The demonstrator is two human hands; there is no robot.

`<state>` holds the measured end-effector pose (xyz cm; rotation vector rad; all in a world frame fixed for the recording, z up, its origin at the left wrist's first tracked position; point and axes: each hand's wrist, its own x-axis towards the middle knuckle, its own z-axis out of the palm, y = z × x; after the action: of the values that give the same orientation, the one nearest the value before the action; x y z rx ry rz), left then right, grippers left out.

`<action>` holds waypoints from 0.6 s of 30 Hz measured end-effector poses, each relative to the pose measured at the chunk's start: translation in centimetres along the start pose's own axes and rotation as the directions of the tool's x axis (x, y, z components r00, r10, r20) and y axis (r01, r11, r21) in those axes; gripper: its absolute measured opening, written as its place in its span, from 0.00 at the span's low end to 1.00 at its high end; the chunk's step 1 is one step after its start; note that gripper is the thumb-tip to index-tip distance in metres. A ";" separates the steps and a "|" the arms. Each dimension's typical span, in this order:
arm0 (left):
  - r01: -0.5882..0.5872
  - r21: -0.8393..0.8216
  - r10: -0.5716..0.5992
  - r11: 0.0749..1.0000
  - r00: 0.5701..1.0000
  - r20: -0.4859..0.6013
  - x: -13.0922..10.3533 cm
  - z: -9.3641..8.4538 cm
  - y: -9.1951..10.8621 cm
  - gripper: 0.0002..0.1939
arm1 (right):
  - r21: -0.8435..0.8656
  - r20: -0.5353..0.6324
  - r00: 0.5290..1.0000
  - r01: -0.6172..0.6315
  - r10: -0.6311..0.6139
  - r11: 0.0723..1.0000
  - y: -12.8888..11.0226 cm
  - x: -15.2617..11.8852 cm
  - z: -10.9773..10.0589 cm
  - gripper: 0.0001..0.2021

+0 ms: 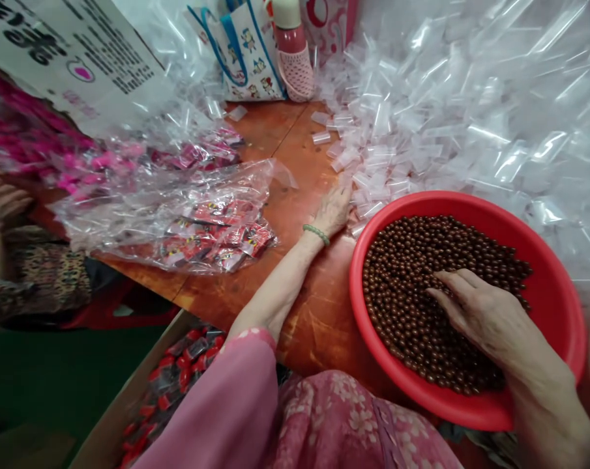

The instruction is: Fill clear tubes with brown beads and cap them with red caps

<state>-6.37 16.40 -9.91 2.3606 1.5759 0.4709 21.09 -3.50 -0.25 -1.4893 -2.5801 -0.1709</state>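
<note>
The brown, glossy wood-patterned tabletop [319,312] runs beneath and to the left of the wide, round, red plastic bowl [544,299], the landmark here. Beyond the bowl and along its far side spreads a big heap of small clear plastic sleeves [446,130]. Well to the bowl's left lies a crinkled clear plastic bag [128,221] with small, flat red printed packets [231,231] in and under its film. Farther left of the bowl, past that bag, a co-worker's hand [1,202] shows at the edge. Beyond the bowl and to its left stand a white tote bag with blue handles [250,58] and a red bottle in a pink knitted holder [295,65].

The right hand reaches into the bowl, thumb and fingers a narrow gap apart, tips among the small, round, shiny brown balls [402,286]; whether any are caught between them, I cannot tell. The left hand [332,210], wearing a pale green beaded bracelet [317,231], reaches just left of the bowl to the near edge of the sleeves; its fingertips are blurred, so its grip is unclear.

The step in hand looks like gathering or sorting balls. Lifting any out would call for a light, close pinch, since they look smooth and likely to roll.
</note>
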 end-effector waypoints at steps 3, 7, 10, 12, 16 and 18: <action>0.015 -0.023 -0.015 1.000 1.000 0.015 -1.5 -0.1 -0.6 0.13 | 0.029 -0.003 1.000 0.001 0.000 1.000 0.0 0.0 -0.2 0.12; 0.026 -0.091 -0.027 0.995 1.000 -0.009 -4.2 -0.8 -1.7 0.09 | 0.043 -0.006 1.000 -0.010 0.010 0.999 0.0 -0.2 0.0 0.12; 0.045 -0.186 -0.060 0.982 0.995 -0.075 -6.4 -1.3 -2.4 0.11 | 0.074 -0.006 1.000 -0.016 0.017 0.997 0.0 -0.3 0.2 0.12; 0.053 -0.265 -0.088 0.963 0.989 -0.120 -7.8 -1.6 -2.3 0.14 | 0.130 -0.019 1.000 -0.004 0.007 0.992 0.0 -0.2 0.2 0.11; -0.021 -0.437 -0.065 0.899 0.981 -0.181 -10.5 -2.9 -0.4 0.18 | 0.363 -0.068 0.998 0.016 0.009 0.932 -0.4 0.4 -0.7 0.09; -0.158 -0.496 0.022 0.854 0.963 -0.269 -11.6 -4.0 1.2 0.18 | 0.506 -0.075 0.995 -0.019 0.066 0.862 -0.8 0.8 -1.3 0.09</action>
<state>-11.13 5.41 -7.18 2.0152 1.2253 1.1058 20.07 -3.44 1.19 -1.2969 -2.2685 0.4094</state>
